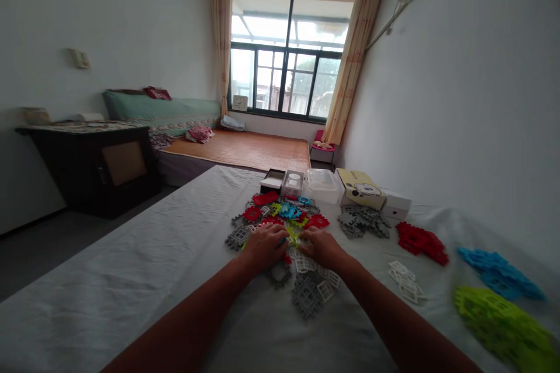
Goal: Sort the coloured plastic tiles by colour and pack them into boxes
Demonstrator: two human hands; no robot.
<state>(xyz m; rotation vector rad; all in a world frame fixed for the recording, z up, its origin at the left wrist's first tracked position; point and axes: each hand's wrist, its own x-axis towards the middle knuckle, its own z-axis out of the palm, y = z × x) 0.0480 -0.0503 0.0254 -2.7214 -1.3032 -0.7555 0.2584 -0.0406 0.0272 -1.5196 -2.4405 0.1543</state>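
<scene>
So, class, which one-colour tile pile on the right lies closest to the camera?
The lime-green pile, bottom right; the blue pile, red pile, white pile and grey pile lie farther back.

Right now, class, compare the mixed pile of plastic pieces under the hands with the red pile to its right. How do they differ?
The mixed pile holds red, blue, green, grey and white pieces; the red pile is one colour. The left hand and right hand rest on the mixed pile; the red pile lies untouched. The mixed pile spreads wider than the red pile. Both lie on the white sheet.
</scene>
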